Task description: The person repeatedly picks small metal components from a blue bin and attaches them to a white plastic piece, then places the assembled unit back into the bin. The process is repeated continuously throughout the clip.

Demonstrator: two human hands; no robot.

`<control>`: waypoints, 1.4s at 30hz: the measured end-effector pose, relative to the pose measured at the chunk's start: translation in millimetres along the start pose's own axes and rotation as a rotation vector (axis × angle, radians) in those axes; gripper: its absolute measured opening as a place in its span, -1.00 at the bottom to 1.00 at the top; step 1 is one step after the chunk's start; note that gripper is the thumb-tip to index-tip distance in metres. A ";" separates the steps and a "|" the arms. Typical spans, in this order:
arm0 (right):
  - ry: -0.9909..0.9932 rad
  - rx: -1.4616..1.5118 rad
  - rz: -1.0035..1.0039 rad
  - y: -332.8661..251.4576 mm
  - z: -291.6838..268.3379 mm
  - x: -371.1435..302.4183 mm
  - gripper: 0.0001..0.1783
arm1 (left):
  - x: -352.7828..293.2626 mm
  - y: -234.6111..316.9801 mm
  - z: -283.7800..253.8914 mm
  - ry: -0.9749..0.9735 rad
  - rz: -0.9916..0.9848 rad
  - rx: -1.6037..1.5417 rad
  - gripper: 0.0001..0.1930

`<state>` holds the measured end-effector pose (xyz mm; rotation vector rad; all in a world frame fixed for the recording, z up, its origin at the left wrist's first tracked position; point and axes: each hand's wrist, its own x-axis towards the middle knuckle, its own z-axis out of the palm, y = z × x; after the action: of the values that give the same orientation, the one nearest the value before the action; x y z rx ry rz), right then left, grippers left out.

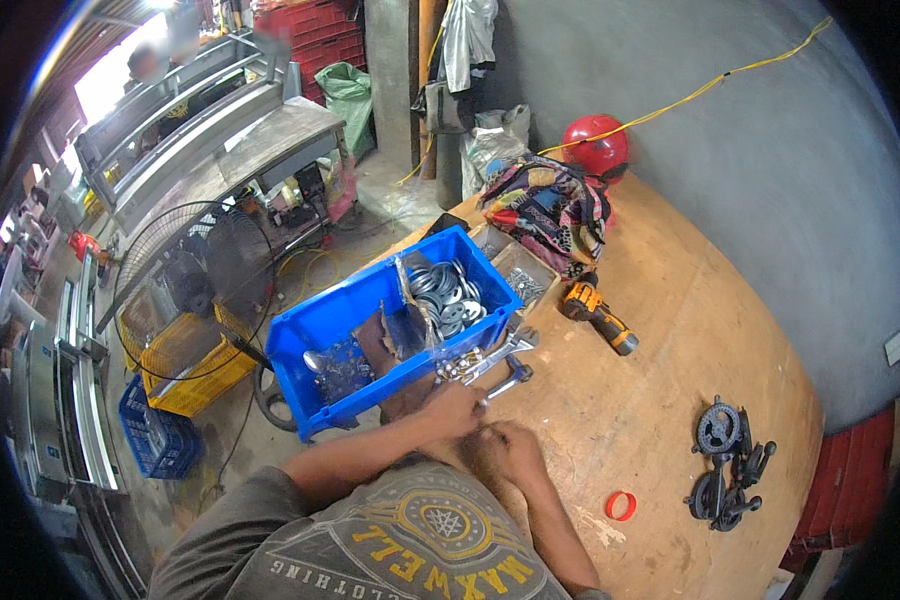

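Note:
At the near edge of the wooden table, my left hand (453, 410) is closed, its fingertips beside the lower end of a short-handled wrench (511, 381). Whether it grips that handle cannot be made out. Just right of it, my right hand (510, 450) has its fingers curled in, and anything inside them is hidden. Beyond the hands lie a silver adjustable wrench (515, 345) and several small metal fittings (460, 367). A blue plastic bin (343, 412) stands to the left, holding grey metal discs (447, 295) behind a torn cardboard divider (404, 322).
On the wooden table (660, 400) are a yellow-black cordless drill (598, 317), a red ring (621, 506), black handwheels and knobs (720, 470), and patterned cloth (545, 210). A red helmet-like ball (596, 146) sits behind. Left stand a fan (195, 290) and a yellow crate (185, 375).

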<state>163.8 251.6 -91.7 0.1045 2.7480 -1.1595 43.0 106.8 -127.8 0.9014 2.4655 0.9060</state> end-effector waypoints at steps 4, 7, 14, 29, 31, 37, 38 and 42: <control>-0.030 0.206 -0.105 -11.5 -7.9 -16.1 -0.73 | 32.0 -16.4 0.4 0.004 -0.034 0.060 -0.75; 0.338 0.266 -0.139 11.6 -33.7 -10.7 -0.79 | 34.0 -21.7 21.6 -0.113 0.129 -0.019 -0.73; 0.326 0.445 0.199 74.3 -24.3 -23.3 -0.83 | 31.5 -64.7 30.5 -0.003 0.219 -0.242 -0.78; 0.219 0.272 0.121 80.8 16.2 -19.8 -0.82 | 1.0 -26.7 19.3 0.093 -0.213 0.162 -0.53; 0.226 0.304 0.132 78.5 14.2 -21.3 -0.83 | -34.8 5.0 -14.6 -0.041 -0.132 0.136 -0.55; 0.213 0.460 0.192 80.5 21.2 -28.1 -0.81 | -112.9 3.1 -134.7 0.419 0.081 -0.135 -0.65; 0.199 0.469 0.196 80.5 24.9 -27.2 -0.81 | -114.9 -18.1 -152.3 0.446 -0.052 -0.238 -0.68; 0.128 0.414 0.216 76.3 35.2 -21.1 -0.80 | -120.2 -95.2 -166.5 0.409 -0.379 0.100 -0.68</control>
<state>198.2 279.5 -166.1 0.5254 2.4725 -1.6842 2.0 -104.4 -57.4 0.2670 2.9080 0.9044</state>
